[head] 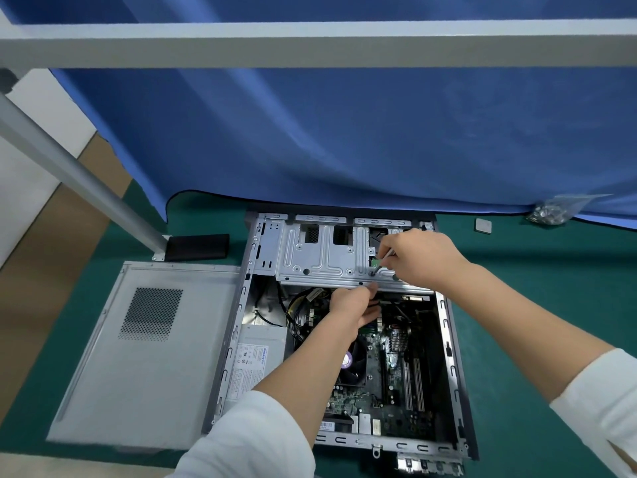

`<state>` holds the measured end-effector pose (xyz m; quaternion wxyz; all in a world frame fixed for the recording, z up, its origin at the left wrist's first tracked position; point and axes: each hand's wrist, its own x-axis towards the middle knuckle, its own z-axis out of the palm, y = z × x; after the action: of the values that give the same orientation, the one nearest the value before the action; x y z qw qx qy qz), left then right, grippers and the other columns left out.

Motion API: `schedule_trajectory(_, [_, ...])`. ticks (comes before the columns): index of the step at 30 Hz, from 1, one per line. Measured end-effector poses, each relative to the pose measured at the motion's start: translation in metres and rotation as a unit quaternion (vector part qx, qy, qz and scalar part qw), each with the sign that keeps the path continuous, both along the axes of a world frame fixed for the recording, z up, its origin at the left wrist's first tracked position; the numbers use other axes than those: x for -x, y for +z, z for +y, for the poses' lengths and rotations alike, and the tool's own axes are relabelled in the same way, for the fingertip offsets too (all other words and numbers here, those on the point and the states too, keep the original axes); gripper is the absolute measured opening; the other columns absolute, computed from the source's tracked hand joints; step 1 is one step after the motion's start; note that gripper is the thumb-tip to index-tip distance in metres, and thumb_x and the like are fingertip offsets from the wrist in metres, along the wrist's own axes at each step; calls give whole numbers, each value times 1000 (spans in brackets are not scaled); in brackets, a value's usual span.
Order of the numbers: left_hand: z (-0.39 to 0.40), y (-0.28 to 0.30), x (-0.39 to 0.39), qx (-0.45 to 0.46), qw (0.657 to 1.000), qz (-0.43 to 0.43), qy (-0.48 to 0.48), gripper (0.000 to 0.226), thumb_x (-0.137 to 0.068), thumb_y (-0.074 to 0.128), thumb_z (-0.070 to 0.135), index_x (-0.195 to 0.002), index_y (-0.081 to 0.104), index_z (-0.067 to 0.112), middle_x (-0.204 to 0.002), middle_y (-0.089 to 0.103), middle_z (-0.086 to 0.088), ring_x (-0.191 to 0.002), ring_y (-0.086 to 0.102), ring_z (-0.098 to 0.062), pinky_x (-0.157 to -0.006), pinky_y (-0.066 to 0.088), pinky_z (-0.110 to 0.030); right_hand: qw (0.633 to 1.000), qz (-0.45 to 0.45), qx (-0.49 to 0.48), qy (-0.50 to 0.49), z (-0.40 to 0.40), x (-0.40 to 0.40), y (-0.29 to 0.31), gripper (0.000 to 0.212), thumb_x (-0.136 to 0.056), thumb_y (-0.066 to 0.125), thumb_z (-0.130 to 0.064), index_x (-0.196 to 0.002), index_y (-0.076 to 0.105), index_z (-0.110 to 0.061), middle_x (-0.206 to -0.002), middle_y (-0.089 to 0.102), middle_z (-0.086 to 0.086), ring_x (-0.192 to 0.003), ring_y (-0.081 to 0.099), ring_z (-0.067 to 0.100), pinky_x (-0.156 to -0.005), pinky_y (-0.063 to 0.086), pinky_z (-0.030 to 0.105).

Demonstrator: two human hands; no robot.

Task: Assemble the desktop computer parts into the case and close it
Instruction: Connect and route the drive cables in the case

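White sleeves frame our view. On the green bench (517, 305) the side panel (144, 353) lies flat, left of the open case (455, 367). Our left hand (348, 308) curls its fingers just below the drive cage (324, 253); what they hold we cannot tell. Our right hand (420, 260) pinches a screwdriver (383, 259), its tip on the cage.

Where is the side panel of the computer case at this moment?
In the head view the side panel lies flat on the green mat, left of the open case, just below the small black block.
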<state>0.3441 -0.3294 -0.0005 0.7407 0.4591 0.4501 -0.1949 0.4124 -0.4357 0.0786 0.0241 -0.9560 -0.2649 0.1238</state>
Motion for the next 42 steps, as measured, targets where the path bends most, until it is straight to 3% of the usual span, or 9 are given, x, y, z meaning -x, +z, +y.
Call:
schedule_trajectory(5, [1,0,0,-2,1000,0,-1,11,-88,66,8,-84,57,5,-111,63,-19,-92,62,-29,-57,55,-28,1000,18,-16,-11,0,0,0,15,-92,52,-27,-100,63,-31,-98,69,-13,-93,62,16,-64,39,27])
schedule_trajectory(19, [2,-1,0,-2,1000,1,-6,9,-87,68,7,-90,59,5,-100,64,-12,-95,64,-29,-55,56,-27,1000,8,-12,-24,0,-1,2,13,-92,52,-30,-101,63,-31,-102,67,-7,-96,61,21,-69,40,29])
schedule_trajectory(25, [2,-1,-1,1,1000,3,-2,25,-87,68,6,-109,59,-2,-109,63,-16,-98,64,-29,-57,56,-27,1000,4,-6,-22,-1,-2,2,14,-92,51,-29,-100,63,-31,-102,67,-8,-94,61,20,-67,40,28])
schedule_trajectory(33, [2,-4,-1,-9,1000,3,-9,6,-88,67,6,-88,61,6,-102,65,-13,-88,64,-26,-57,56,-29,1000,-20,2,24,3,-1,1,15,-91,53,-21,-101,61,-31,-94,67,-13,-91,61,18,-63,36,27])
schedule_trajectory(36, [2,-4,-2,-16,1000,7,-13,7,-88,66,7,-85,59,7,-104,66,-14,-91,64,-27,-55,55,-29,996,-50,36,59,8,-1,2,11,-93,51,-27,-100,59,-26,-95,67,-6,-88,62,23,-62,35,28])
schedule_trajectory(42, [3,-4,-4,-14,1000,15,-18,6,-90,63,5,-94,58,4,-99,68,-13,-94,66,-27,-51,55,-28,981,-82,141,105,17,-3,8,39,-101,35,-45,-100,60,-15,-100,66,3,-92,64,28,-65,34,30])
